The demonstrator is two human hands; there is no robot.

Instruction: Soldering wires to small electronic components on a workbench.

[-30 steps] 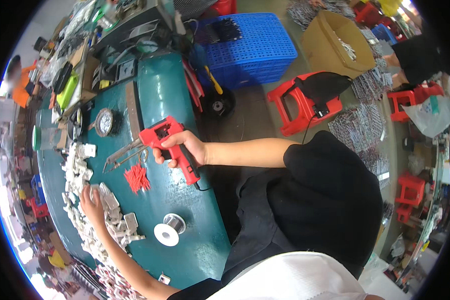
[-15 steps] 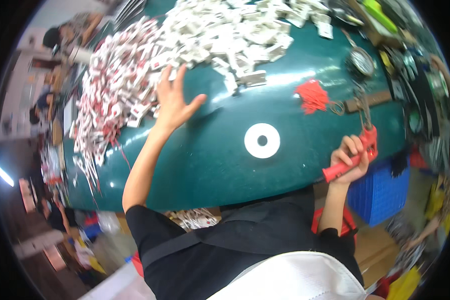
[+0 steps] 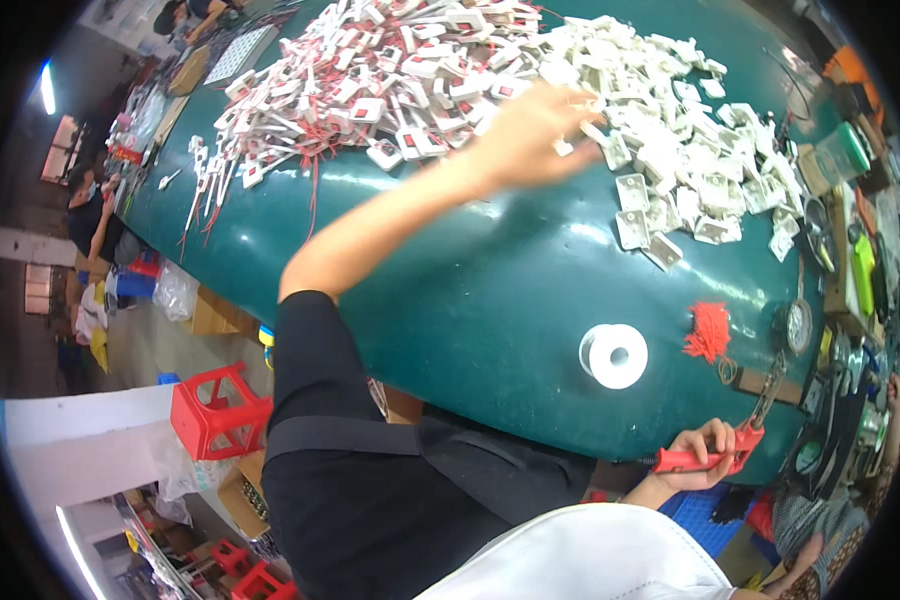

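My left hand (image 3: pixel 538 135) is stretched over the near edge of a heap of white plastic housings (image 3: pixel 675 150), where it meets a heap of white pieces with red wires (image 3: pixel 370 85). Motion smears its fingers, so I cannot make out whether a housing is between them. My right hand (image 3: pixel 698 458) is wrapped round the red handle of a soldering gun (image 3: pixel 750 440), low at the right, by the table's near edge. The gun's metal front end points up and away. A white spool (image 3: pixel 614 357) stands on the green table (image 3: pixel 470 310), left of a bundle of short red wires (image 3: pixel 708 331).
A round metal dish (image 3: pixel 794 326) and a brown block (image 3: pixel 770 385) lie beyond the soldering gun. Tools and boxes crowd the table's right side. A blue crate (image 3: pixel 705 520) is below the near edge, and a red stool (image 3: pixel 220 410) stands at the left. Other people are at the far left.
My view has turned left. My left hand has moved from the wired pieces, fingers spread, rightward to the white housings. My right hand keeps hold of the soldering gun.
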